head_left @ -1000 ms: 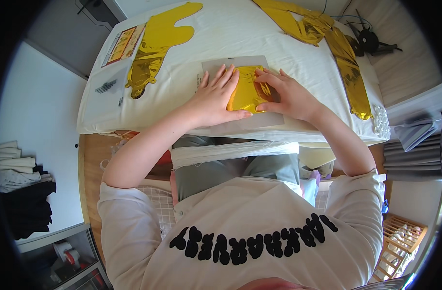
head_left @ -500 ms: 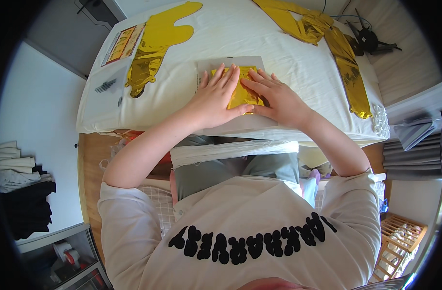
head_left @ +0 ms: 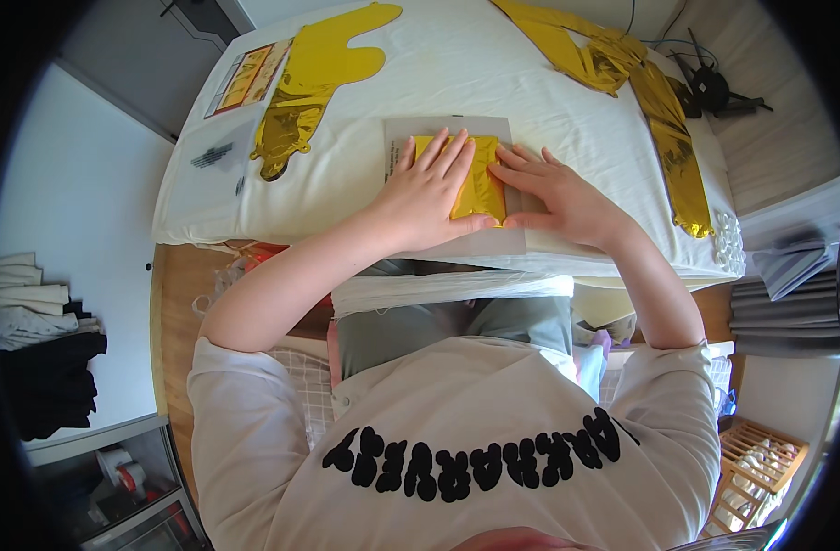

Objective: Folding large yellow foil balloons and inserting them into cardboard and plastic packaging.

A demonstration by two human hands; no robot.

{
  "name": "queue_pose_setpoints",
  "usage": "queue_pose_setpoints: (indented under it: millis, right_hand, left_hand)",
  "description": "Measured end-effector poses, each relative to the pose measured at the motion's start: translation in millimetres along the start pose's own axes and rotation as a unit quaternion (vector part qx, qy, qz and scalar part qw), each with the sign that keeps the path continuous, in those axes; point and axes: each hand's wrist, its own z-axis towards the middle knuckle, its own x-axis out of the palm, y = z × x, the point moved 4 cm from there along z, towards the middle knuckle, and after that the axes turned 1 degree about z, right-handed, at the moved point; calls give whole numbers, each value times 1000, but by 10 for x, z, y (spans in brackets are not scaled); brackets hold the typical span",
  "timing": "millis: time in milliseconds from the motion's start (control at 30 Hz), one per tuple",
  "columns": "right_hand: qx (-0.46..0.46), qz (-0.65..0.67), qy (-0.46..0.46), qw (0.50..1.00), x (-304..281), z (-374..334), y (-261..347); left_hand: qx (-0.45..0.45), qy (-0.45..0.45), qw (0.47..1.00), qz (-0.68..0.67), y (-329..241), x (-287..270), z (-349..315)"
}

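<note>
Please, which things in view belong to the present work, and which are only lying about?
Apparently in use:
left hand, flat on folded gold foil
right hand, at its right edge
grey plastic sheet beneath

Apparently lying about:
left gold foil piece
right gold foil piece
printed card
black device

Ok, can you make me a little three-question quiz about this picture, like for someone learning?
1. Which hand covers more of the folded, shiny gold foil square?
2. True or false: the flat grey rectangular sheet sticks out past the square's far edge.
3. What lies nearer the black device with stick-like arms?
A) the colourful rectangular printed card
B) the long, shiny gold foil strip

Key: 1. The left hand; 2. True; 3. B
</note>
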Motion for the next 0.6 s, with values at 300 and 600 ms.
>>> queue_pose_setpoints:
  millis: [300, 600]
  right_hand:
    - [24, -56, 17, 998, -24, 34, 107]
    - [8, -67, 13, 998, 93, 137, 137]
  left_hand:
    - [0, -30, 988, -152, 84, -97, -29]
    - [8, 3, 1000, -9, 1, -129, -21]
